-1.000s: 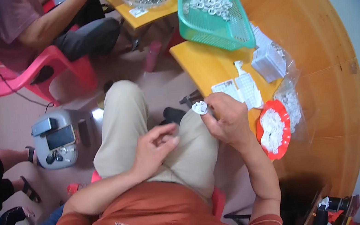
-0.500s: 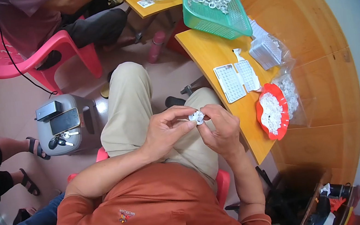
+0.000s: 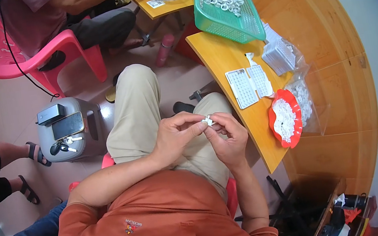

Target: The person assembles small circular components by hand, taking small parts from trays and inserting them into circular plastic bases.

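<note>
Above my lap, both hands meet at a small white plastic part (image 3: 208, 121), mostly covered by the fingertips. My left hand (image 3: 178, 136) pinches it from the left between thumb and forefinger. From the other side, the fingertips of my right hand (image 3: 229, 139) close on the same part. Its exact kind cannot be made out. To the right on the wooden table (image 3: 254, 128) stands a red wavy-rimmed bowl (image 3: 299, 123) of small white pieces. Behind it lie white trays (image 3: 242, 89) with rows of small cells.
A green basket (image 3: 230, 35) of white rings stands at the table's far end, near stacked white trays (image 3: 279, 57) and a plastic bag (image 3: 306, 100). At left, a grey bin (image 3: 65, 153) carries a phone (image 3: 68, 126) and keys. Another person sits on a pink chair (image 3: 0, 68).
My right hand has shifted slightly left, its fingers covering more of the white part. The other person's hand now reaches into the clear bowl of metal pieces.
</note>
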The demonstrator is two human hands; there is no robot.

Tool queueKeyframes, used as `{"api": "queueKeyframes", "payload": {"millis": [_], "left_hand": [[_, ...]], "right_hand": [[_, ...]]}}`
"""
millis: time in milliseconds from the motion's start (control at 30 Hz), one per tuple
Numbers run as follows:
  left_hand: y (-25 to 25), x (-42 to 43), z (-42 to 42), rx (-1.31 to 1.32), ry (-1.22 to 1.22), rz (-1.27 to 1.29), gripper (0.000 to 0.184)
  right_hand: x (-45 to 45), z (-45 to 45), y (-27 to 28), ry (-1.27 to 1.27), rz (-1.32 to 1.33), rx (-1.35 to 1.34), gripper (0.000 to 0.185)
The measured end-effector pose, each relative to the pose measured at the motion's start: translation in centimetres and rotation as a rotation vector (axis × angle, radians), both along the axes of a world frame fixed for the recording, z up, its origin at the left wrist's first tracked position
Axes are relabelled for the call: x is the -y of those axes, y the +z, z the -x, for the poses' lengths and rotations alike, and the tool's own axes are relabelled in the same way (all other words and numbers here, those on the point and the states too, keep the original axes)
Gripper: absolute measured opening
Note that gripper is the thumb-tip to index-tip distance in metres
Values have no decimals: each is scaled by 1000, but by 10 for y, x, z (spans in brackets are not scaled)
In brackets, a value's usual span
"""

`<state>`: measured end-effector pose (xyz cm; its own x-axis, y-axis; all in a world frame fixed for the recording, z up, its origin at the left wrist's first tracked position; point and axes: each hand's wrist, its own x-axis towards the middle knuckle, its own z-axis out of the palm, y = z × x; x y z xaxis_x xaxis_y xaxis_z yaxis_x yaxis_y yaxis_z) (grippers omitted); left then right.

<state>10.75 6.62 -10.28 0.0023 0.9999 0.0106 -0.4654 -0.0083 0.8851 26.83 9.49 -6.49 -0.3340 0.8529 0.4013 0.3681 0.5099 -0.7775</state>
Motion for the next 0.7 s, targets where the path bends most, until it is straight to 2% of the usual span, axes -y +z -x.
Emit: {"api": "queueKeyframes", "payload": {"millis": [100, 167, 267, 700], "left_hand": [[-1, -1, 3, 34, -50, 124, 19], [11, -1, 7, 80, -91, 273, 20], [14, -1, 7, 171, -108, 330, 22], [-1, -5, 4, 441, -270, 371, 26]], "right_hand": [[6, 0, -12, -31, 216, -233, 23], [9, 0, -14, -42, 243, -252, 21], [11, -2, -20, -45, 278, -274, 19], [10, -12, -33, -39, 418, -436, 13]]}}
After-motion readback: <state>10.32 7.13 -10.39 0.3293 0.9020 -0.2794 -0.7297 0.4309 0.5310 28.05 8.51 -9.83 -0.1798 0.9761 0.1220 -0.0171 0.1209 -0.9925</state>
